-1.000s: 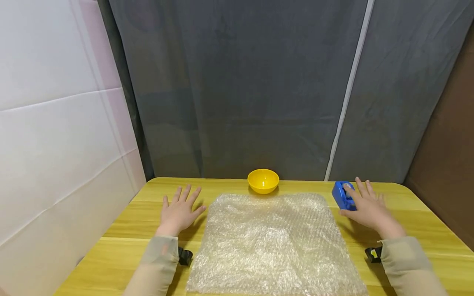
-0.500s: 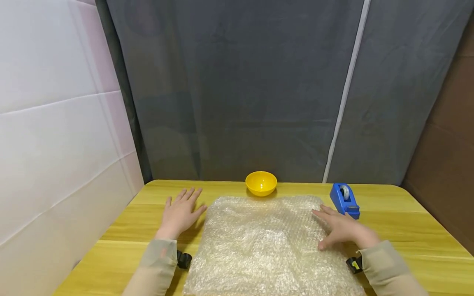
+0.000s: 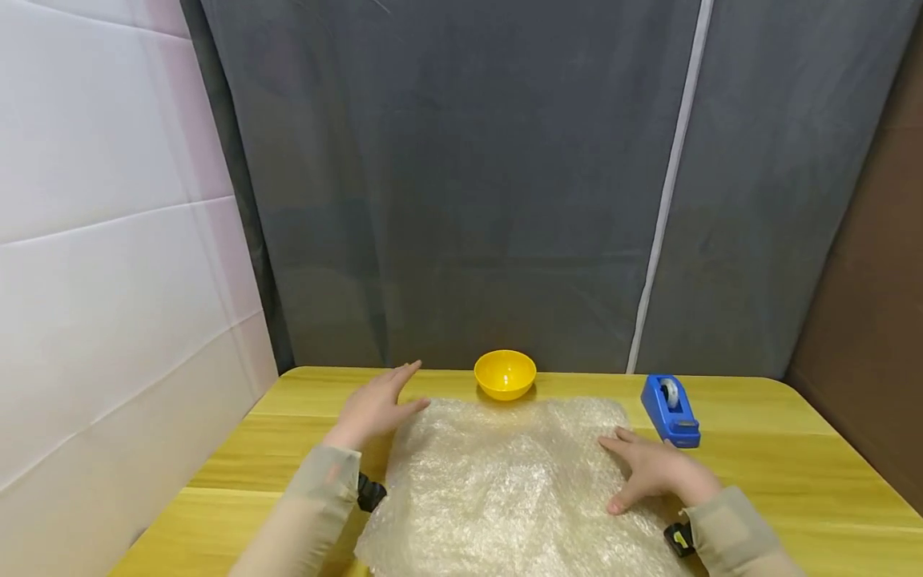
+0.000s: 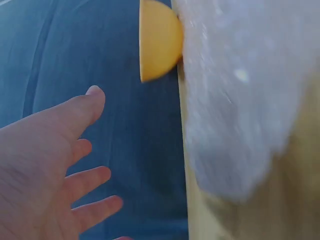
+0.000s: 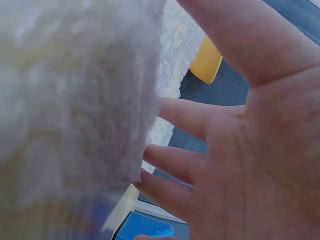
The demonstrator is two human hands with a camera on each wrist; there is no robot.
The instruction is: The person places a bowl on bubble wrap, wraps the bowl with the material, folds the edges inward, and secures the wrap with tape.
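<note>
A sheet of clear bubble wrap (image 3: pixel 497 489) lies across the front middle of the table. My left hand (image 3: pixel 378 407) hovers by its far left corner, fingers extended and thumb spread; the left wrist view shows nothing in that hand (image 4: pixel 45 165). Over the sheet's right edge is my right hand (image 3: pixel 656 471), with thumb and fingers apart. Its fingertips come right up to the wrap (image 5: pixel 75 100) in the right wrist view. Behind the sheet stands a yellow bowl (image 3: pixel 505 377), upright and shiny inside.
A blue tape dispenser (image 3: pixel 671 411) with a roll in it stands at the back right, beyond the right hand. The wooden table (image 3: pixel 779 465) ends at a dark grey curtain (image 3: pixel 461 184). White fabric (image 3: pixel 115 240) hangs on the left, a brown panel (image 3: pixel 880 304) on the right.
My right hand has come left from beside the tape dispenser to the bubble wrap's right edge. My left hand has shifted right toward the sheet's far left corner. The head view has tilted up slightly.
</note>
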